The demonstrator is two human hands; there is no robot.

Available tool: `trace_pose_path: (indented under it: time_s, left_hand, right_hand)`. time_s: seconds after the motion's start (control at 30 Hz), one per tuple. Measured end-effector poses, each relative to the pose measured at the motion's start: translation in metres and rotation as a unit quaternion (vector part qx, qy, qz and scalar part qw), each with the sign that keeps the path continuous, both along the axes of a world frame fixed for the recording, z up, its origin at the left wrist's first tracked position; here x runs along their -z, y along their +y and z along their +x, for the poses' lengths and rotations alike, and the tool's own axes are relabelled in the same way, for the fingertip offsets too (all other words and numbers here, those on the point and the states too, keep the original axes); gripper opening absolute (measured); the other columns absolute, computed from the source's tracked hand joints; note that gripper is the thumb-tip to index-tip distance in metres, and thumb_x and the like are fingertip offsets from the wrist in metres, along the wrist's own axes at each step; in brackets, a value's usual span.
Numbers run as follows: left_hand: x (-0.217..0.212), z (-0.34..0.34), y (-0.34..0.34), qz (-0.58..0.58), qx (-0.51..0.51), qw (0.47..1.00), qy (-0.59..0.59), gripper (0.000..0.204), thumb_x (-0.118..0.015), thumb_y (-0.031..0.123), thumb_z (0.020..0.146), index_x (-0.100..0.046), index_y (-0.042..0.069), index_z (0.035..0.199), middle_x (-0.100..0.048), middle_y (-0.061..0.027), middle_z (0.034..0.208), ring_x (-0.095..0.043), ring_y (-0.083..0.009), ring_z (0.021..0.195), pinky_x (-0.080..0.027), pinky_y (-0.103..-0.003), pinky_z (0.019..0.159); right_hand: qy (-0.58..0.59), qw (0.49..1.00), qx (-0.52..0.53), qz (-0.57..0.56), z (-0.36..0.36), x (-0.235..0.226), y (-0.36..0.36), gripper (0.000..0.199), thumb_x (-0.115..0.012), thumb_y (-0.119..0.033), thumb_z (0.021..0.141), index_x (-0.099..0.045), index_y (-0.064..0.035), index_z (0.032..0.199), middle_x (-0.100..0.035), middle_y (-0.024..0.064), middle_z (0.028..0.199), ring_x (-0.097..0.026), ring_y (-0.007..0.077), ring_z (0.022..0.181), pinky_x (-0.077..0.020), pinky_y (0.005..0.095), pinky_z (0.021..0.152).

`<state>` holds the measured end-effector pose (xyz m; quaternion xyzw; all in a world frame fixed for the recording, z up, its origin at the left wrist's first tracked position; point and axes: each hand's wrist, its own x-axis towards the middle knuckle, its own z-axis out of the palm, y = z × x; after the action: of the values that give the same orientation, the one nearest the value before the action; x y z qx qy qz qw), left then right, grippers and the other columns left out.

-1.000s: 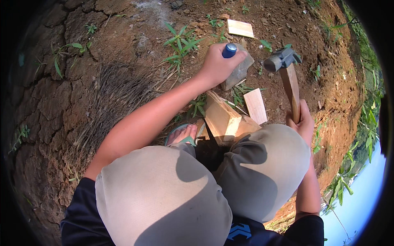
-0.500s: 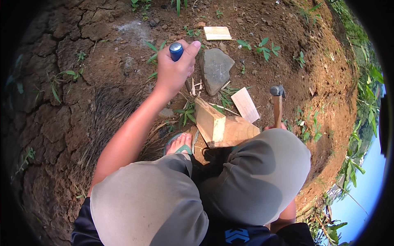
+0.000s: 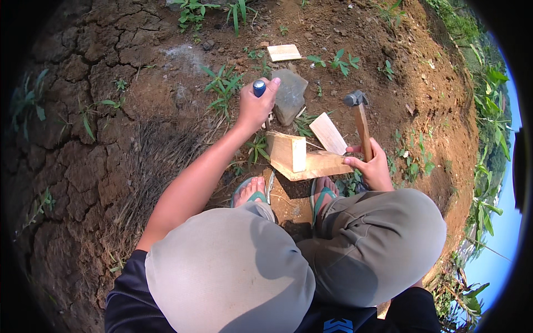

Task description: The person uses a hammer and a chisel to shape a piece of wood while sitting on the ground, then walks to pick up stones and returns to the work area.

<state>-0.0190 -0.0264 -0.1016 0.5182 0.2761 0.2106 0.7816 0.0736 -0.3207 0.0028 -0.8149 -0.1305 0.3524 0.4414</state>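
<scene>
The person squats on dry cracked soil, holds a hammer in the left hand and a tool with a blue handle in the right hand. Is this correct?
Not quite: the hands are swapped. In the head view the right hand holds the hammer by its wooden handle, and the left hand grips the blue-handled tool. The rest stands: the person squats on dry cracked soil.

Left grip (image 3: 256, 108) closed, arm outstretched; right grip (image 3: 373, 166) closed near knee.
</scene>
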Motion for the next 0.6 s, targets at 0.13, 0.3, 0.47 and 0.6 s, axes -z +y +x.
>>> trace_pose_path:
  time_s: [0.13,0.3,0.47,0.6]
  left_hand:
    - [0.009,-0.002,0.010,0.091,0.015,0.995,0.027,0.039,-0.064,0.023,0.093,-0.050,0.006,0.061,-0.044,0.0066,0.056,-0.037,-0.0045,0.053,-0.033,-0.027,0.049]
    - [-0.012,0.022,0.038,0.121,-0.048,0.991,-0.024,0.037,-0.064,0.022,0.093,-0.051,0.004,0.063,-0.045,0.0062,0.057,-0.038,-0.0045,0.054,-0.033,-0.027,0.050]
    - [-0.047,0.042,0.067,0.052,-0.023,0.996,-0.075,0.036,-0.065,0.020,0.092,-0.049,0.007,0.063,-0.046,0.0052,0.057,-0.041,-0.0049,0.049,-0.033,-0.025,0.046]
    - [-0.069,0.062,0.069,0.011,0.005,0.993,-0.121,0.033,-0.063,0.018,0.093,-0.046,0.011,0.065,-0.042,0.0044,0.054,-0.038,-0.0057,0.044,-0.030,-0.024,0.043]
  right_hand:
    - [-0.053,0.996,-0.047,-0.045,-0.009,0.015,0.003,0.036,-0.081,-0.022,0.079,-0.058,-0.0008,0.098,-0.067,0.0056,0.083,-0.060,0.0104,0.078,-0.0481,0.0274,0.070]
    - [-0.020,0.994,-0.089,-0.053,-0.011,0.015,-0.004,0.042,-0.081,-0.025,0.078,-0.057,-0.0010,0.103,-0.067,0.0054,0.086,-0.060,0.0107,0.079,-0.0487,0.0283,0.072]
    - [-0.011,0.985,-0.103,-0.138,0.000,0.014,0.009,0.044,-0.080,-0.024,0.080,-0.053,-0.0005,0.106,-0.064,0.0056,0.087,-0.058,0.0119,0.082,-0.0483,0.0279,0.073]
    - [-0.069,0.962,-0.140,-0.223,0.018,0.005,-0.001,0.048,-0.081,-0.032,0.078,-0.053,-0.0010,0.102,-0.062,0.0059,0.084,-0.058,0.0128,0.078,-0.0482,0.0291,0.069]
